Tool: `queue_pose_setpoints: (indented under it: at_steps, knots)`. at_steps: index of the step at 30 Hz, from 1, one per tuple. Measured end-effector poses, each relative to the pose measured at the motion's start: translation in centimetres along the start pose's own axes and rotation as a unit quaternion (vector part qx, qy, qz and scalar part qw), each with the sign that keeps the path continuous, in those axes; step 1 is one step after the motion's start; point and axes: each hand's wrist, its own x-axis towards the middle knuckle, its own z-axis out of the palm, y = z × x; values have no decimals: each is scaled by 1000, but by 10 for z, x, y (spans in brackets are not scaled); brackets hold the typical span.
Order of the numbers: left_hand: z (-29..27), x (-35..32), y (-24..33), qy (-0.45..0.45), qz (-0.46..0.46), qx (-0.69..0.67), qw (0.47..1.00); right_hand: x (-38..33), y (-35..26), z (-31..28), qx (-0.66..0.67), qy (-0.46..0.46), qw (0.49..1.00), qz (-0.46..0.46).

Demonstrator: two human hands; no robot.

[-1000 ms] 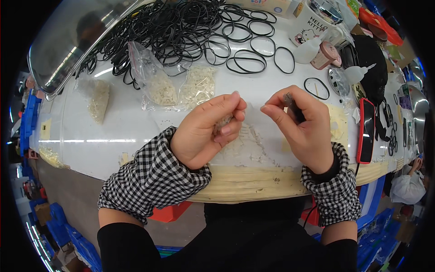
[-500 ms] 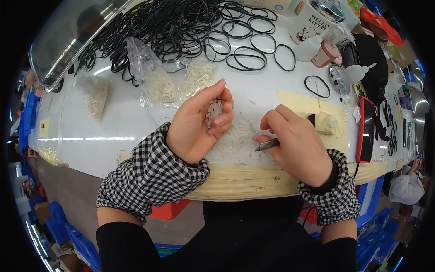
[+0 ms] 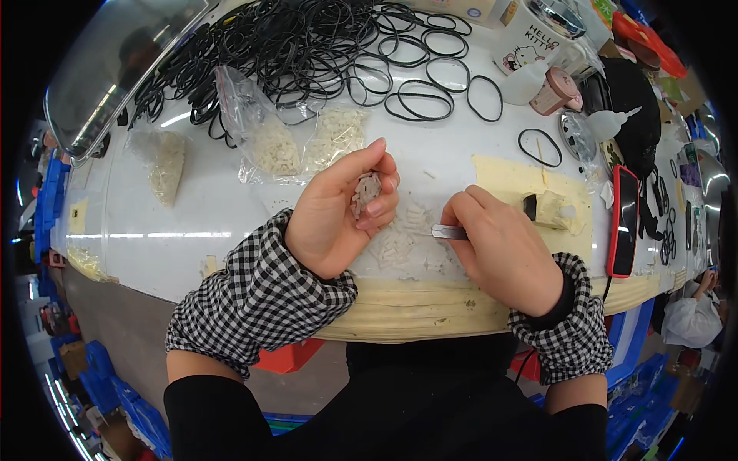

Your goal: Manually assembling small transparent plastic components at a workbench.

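Note:
My left hand (image 3: 330,223) is cupped palm up, its fingers curled round a clump of small greyish-white pieces (image 3: 366,195). My right hand (image 3: 509,257) grips metal tweezers (image 3: 448,231), which lie nearly level with their tips pointing left. Beneath and between the hands, many loose small whitish pieces (image 3: 396,244) are scattered on the white tabletop. At the tweezer tips I cannot make out whether a piece is held. Checked cuffs cover both wrists.
Clear bags (image 3: 274,150) of pale pieces lie beyond my left hand, with another bag (image 3: 166,169) farther left. Black rubber rings (image 3: 269,54) are heaped at the back. Rightward are a tape-wrapped block (image 3: 555,210), a red-edged phone (image 3: 623,223) and a white mug (image 3: 526,42).
The tweezers have turned from pointing down-left to nearly level, and their tips have risen slightly. My left hand stays almost where it was, still cupping the pieces.

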Motion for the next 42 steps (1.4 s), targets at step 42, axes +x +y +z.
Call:
queue_pose_setpoints:
  at_steps: [42]
  knots:
    - [3,-2,-14,-191,-49,60,979,4,-5,-4,121,122,984,-52]
